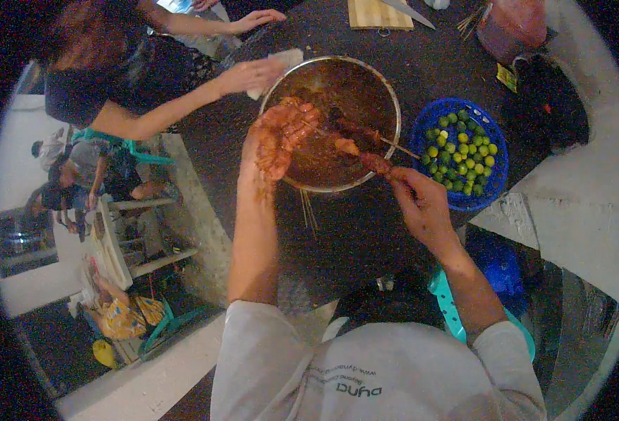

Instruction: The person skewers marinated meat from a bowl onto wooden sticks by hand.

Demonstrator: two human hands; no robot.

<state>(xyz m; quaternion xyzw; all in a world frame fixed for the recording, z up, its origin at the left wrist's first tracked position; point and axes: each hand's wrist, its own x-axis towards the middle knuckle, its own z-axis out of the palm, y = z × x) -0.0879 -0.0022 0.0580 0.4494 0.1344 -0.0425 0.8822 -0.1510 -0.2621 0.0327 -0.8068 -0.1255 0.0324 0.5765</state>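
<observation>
A wide metal bowl (395, 100) with reddish-brown marinade stands on the dark table before me. My left hand (286, 138), coated in orange-red marinade, is over the bowl's left side. Whether it grips a piece of meat is hard to tell under the coating. My right hand (421, 202) holds a meat skewer (375, 162) at the bowl's lower right rim, its pointed end towards my left hand. Another skewer's bare wooden stick (401, 148) juts over the right rim towards the basket, with meat on its inner part.
A blue plastic basket (420, 192) of small green and yellow citrus fruits adjoins the bowl. A co-worker's hand (254, 76) holds a white cloth (288, 57) at the left rim. Bamboo sticks (308, 213) protrude below the bowl. A knife (409, 11) overlaps a wooden cutting board (375, 16).
</observation>
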